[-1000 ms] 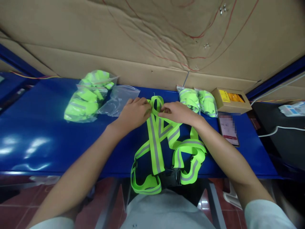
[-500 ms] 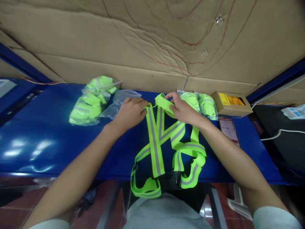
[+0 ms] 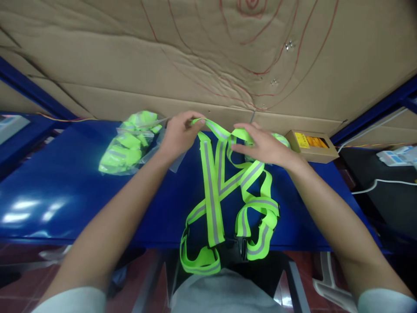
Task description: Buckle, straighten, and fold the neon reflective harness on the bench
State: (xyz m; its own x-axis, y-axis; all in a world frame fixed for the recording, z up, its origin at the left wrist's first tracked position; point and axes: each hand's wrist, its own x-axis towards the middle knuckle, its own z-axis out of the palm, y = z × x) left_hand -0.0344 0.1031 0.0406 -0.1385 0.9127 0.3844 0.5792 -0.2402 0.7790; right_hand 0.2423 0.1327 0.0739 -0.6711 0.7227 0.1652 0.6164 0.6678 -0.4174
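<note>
A neon yellow-green reflective harness [image 3: 212, 195] with grey stripes lies spread on the blue table. Its loose straps and black buckle [image 3: 241, 248] hang at the front edge, close to my body. At the top of the harness, my left hand [image 3: 182, 132] pinches one strap between thumb and fingers. My right hand [image 3: 260, 143] is beside the same stretch of webbing, thumb and fingers apart, with the strap passing by its fingertips. Part of the strap behind the right hand is hidden.
Clear bags of folded neon straps [image 3: 122, 152] lie to the left; another bagged bundle [image 3: 280, 140] is partly behind my right hand. A cardboard box [image 3: 314, 150] with orange contents stands at the right. Behind rises a cardboard panel [image 3: 114, 61].
My left hand has lifted and drawn a strap upward to the left. My right hand has spread its fingers, and the strap that it held now sags between the hands.
</note>
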